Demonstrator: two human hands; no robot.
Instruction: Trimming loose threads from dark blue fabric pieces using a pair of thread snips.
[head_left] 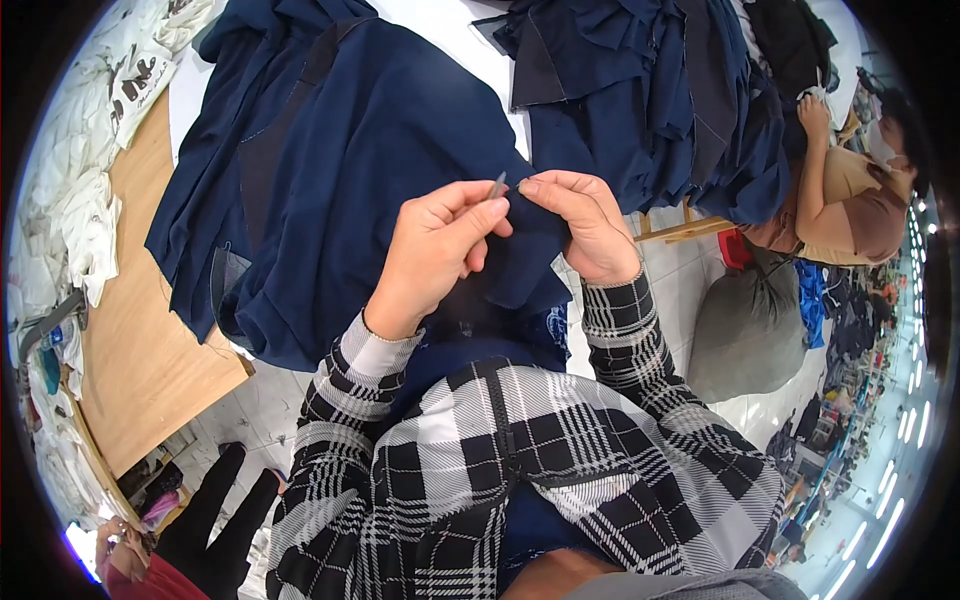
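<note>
My left hand (428, 245) is closed, its thumb and fingertips pinching a small pointed grey metal tool (499, 183) whose tip sticks up; the rest of it is hidden in the fingers. Close beside it, my right hand (600, 230) pinches the edge of a navy blue garment piece (400, 140) between thumb and forefinger. This cloth spreads over the white table on the left and hangs down below my hands toward my lap. Black panels with pale stitching run along it.
More navy cloth pieces (620, 100) are heaped on the table at the right. A wooden board (150, 330) and white cloth bundles (95, 230) lie at the left. Beyond a stuffed grey sack (745, 330), a person (850, 200) handles cloth. Another person in black trousers (215, 510) is at lower left.
</note>
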